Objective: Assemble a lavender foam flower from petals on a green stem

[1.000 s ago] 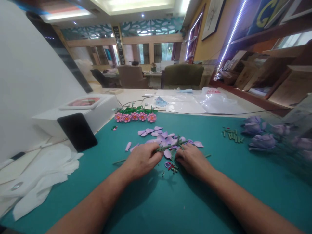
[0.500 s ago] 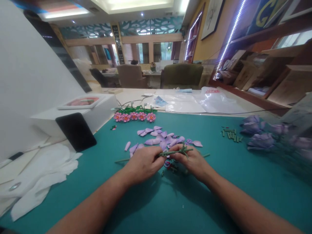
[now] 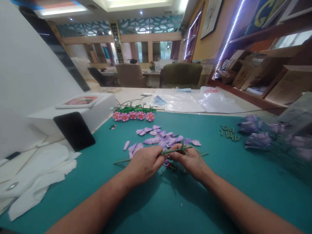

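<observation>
Both my hands grip one green flower stem (image 3: pixel 173 150) above the middle of the mat. My left hand (image 3: pixel 145 162) is closed around its left part, thumb and fingers pinched together. My right hand (image 3: pixel 191 162) pinches the right part, where thin green leaf-like bits stick out. Just beyond my hands lie several loose purple petals (image 3: pixel 152 140). A round purple piece (image 3: pixel 187 140) sits to their right. Small red and dark parts (image 3: pixel 172 165) lie below my fingers, partly hidden. Another green rod (image 3: pixel 121 161) shows to the left of my left hand.
Pink flowers (image 3: pixel 133 115) lie at the mat's back left. Short green pieces (image 3: pixel 229 133) and purple flowers (image 3: pixel 258 139) are on the right. A black tablet-like slab (image 3: pixel 74 131) leans on a white box (image 3: pixel 97 113). White crumpled sheets (image 3: pixel 44 178) lie at left, clear plastic bags (image 3: pixel 216 99) behind.
The view has shifted slightly. The leafy end of the stem in my right hand looks turned a little; both hands keep their hold in nearly the same place.
</observation>
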The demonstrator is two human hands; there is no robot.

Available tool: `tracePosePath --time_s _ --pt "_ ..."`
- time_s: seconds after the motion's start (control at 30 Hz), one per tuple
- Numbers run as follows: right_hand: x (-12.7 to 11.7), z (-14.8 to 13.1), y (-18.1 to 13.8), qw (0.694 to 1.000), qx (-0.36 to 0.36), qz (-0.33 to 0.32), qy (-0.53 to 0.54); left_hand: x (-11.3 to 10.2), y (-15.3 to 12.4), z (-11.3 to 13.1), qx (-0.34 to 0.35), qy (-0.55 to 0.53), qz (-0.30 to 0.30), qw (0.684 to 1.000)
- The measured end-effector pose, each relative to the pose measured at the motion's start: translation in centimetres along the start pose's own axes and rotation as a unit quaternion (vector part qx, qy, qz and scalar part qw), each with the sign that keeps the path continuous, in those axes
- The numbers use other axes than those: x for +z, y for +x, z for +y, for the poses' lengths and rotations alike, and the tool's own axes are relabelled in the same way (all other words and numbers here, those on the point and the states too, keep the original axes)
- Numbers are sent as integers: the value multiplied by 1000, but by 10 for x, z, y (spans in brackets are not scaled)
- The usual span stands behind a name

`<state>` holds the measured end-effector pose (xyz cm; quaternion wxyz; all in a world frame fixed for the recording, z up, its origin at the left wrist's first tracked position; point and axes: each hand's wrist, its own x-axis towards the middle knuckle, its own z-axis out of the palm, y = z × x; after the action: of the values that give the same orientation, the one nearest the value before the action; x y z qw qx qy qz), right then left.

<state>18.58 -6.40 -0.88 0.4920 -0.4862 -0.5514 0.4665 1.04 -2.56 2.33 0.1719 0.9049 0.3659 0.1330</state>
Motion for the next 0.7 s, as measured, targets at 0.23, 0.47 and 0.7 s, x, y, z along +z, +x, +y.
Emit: tracePosePath --time_s 0.23,0.47,0.7 --pt "1 1 1 1000 -1 7 -10 0 1 -1 1 -1 10 1000" --pt "-5 2 2 998 -25 -16 -53 -1 0 -1 4 -28 12 1000" --pt "-34 17 15 946 -76 33 -312 -8 2 -1 -35 -34 20 999"
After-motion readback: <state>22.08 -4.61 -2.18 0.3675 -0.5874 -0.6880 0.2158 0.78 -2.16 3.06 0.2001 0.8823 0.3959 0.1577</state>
